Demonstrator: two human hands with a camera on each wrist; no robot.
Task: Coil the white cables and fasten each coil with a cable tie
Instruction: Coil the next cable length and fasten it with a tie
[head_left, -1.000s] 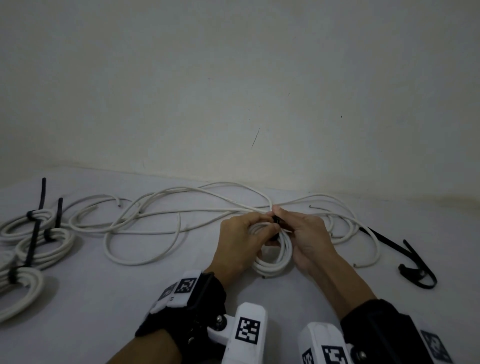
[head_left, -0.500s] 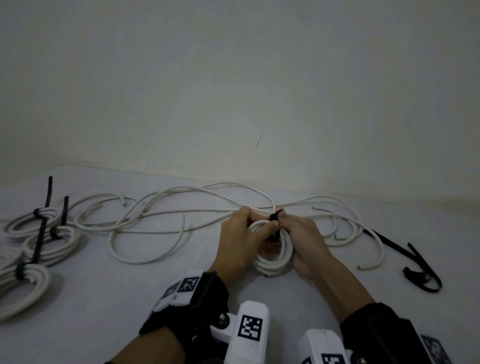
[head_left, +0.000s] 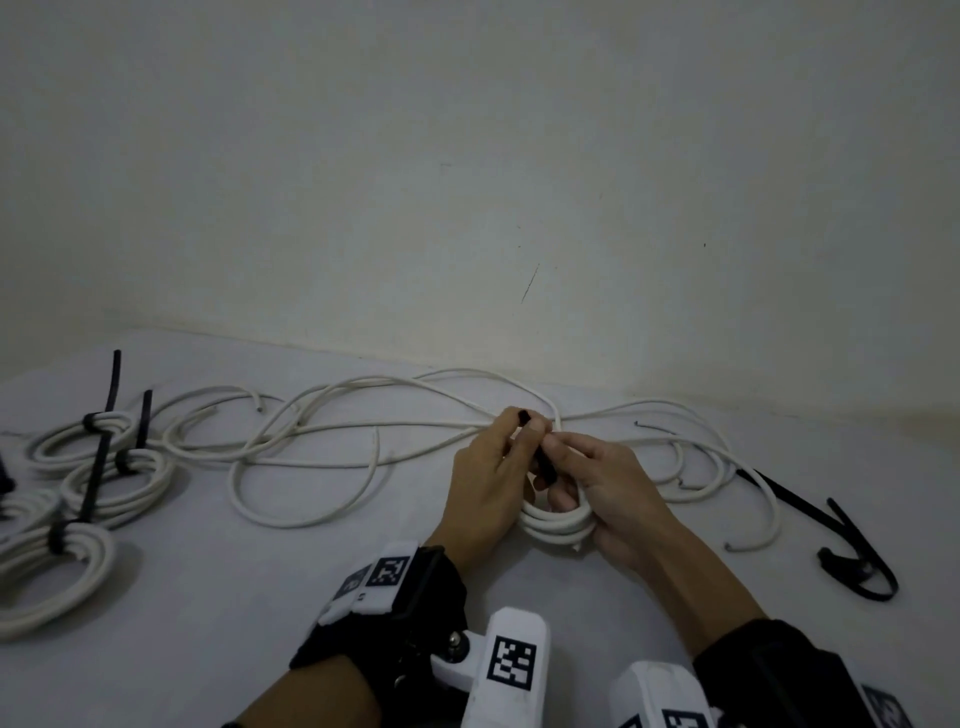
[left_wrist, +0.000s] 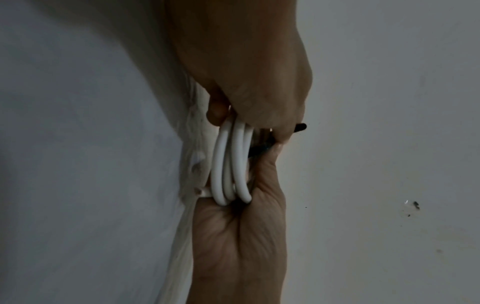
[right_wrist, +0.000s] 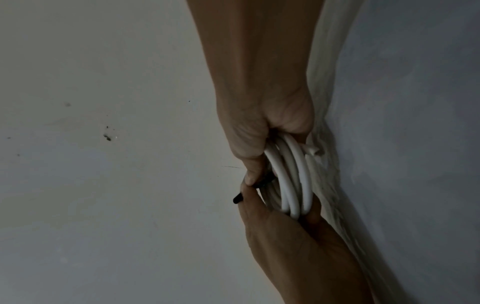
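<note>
Both hands grip one white coil (head_left: 558, 521): left hand (head_left: 488, 483) and right hand (head_left: 613, 493) pinch its black tie (head_left: 545, 464) (tip poking up).

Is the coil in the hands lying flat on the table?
No, in the left wrist view the coil stands on edge, gripped between the left hand and the right hand.

Left hand (head_left: 488, 478), right hand (head_left: 618, 493): bare. Black wrist straps (head_left: 410, 613) on both forearms. White camera housings (head_left: 511, 670) beneath each wrist, bearing black-and-white square fiducial markers (head_left: 389, 570); silver screw (head_left: 456, 640) at left mount.
</note>
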